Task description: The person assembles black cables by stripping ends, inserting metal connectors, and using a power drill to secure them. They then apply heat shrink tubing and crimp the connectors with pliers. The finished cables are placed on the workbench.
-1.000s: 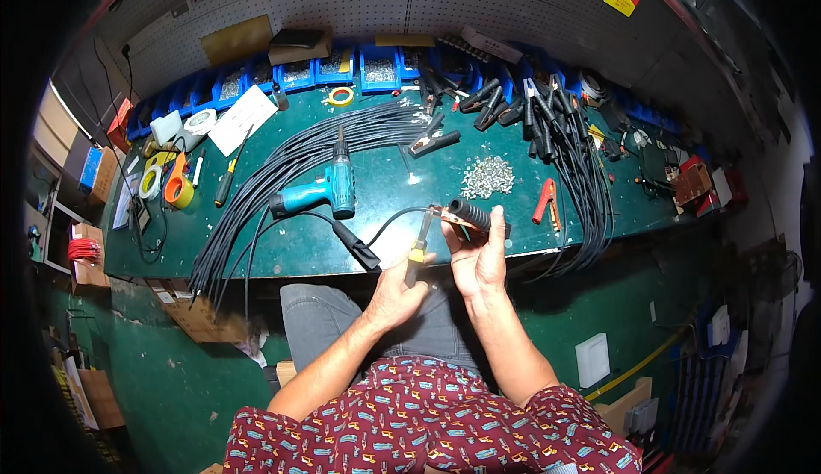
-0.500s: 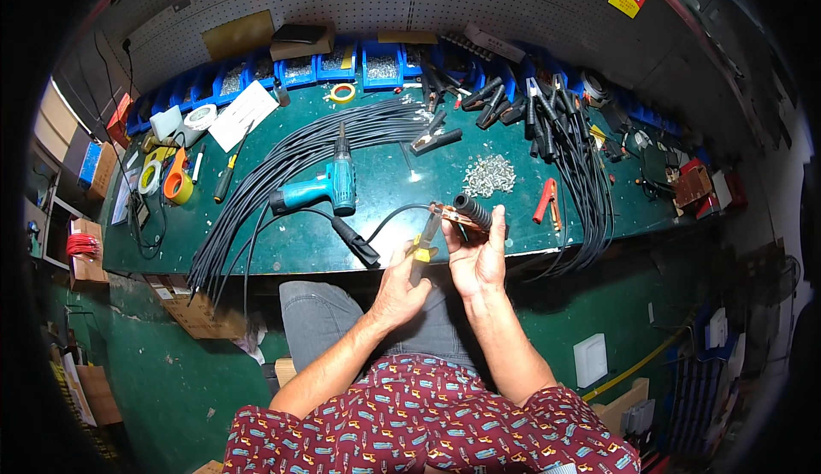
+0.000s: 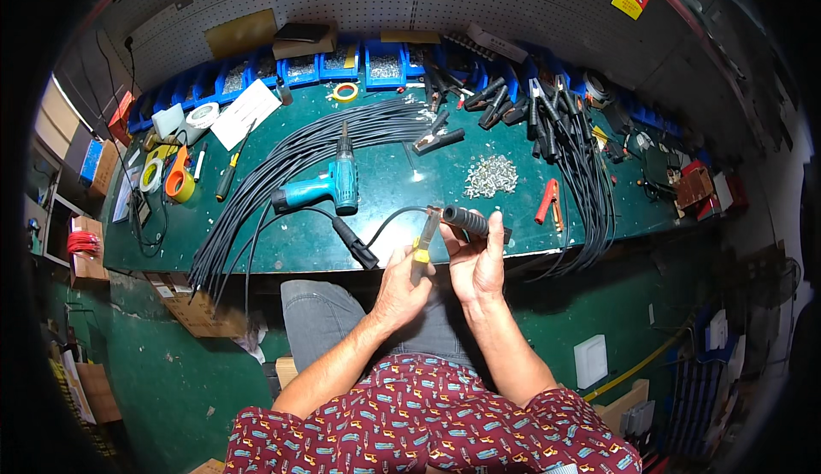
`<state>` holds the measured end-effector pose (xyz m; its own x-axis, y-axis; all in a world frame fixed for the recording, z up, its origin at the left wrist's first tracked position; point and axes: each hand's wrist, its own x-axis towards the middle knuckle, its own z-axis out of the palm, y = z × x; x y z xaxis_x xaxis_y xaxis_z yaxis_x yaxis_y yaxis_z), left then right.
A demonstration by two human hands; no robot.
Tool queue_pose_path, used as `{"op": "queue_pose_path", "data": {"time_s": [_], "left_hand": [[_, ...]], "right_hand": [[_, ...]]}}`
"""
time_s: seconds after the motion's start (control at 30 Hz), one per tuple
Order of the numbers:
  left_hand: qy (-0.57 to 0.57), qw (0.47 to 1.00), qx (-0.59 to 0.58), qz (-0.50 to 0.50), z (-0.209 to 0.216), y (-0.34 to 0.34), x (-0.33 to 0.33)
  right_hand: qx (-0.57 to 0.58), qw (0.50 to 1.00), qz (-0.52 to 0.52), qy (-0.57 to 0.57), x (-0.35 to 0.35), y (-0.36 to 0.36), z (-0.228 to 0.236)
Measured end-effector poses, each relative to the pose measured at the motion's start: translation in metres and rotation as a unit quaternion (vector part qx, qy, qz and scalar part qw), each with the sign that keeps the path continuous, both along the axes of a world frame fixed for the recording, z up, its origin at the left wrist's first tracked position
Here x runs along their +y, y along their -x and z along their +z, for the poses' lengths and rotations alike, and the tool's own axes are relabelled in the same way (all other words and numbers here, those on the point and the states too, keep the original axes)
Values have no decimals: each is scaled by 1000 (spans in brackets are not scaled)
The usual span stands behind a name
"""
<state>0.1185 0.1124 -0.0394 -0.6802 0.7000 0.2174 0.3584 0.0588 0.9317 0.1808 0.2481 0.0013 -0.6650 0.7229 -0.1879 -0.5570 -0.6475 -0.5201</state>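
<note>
At the left of the green worktop (image 3: 299,256), a tape roll (image 3: 151,175) sits near an orange roll (image 3: 180,166), with a screwdriver (image 3: 227,178) to their right and a sheet of paper (image 3: 247,117) farther back. Black cables (image 3: 224,226) sweep in a thick bundle from the near edge toward the middle, and a teal drill (image 3: 329,188) lies over them. In front of the drill, a black sleeve (image 3: 355,246) lies by the near edge; a lead (image 3: 398,212) curves from it to the tip of the pliers (image 3: 426,239). The left hand (image 3: 400,293) has its fingers clamped round the pliers' handles. Just beside it, the right hand (image 3: 477,269) holds a ribbed clip (image 3: 469,221) over the near edge, fingers wrapped on it from below, thumb raised at its side. Beyond lies a pile of screws (image 3: 491,176). To the right come a red clip (image 3: 546,201) and, farther back, heaped black clips (image 3: 545,119).
</note>
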Motion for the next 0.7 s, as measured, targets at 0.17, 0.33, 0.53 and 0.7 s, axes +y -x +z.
{"op": "queue_pose_path", "data": {"time_s": [0.17,0.33,0.53,0.7], "left_hand": [[-10,999,-4,45,22,-4,4],[-12,994,-94,-45,9,4,-5],[17,954,-249,-165,36,6,-20],[-6,952,-254,-172,36,9,-22]], "right_hand": [[26,995,35,-94,8,-2,-4],[44,986,41,-154,8,-4,2],[40,980,41,-189,17,-9,10],[54,975,45,-213,17,-10,15]]}}
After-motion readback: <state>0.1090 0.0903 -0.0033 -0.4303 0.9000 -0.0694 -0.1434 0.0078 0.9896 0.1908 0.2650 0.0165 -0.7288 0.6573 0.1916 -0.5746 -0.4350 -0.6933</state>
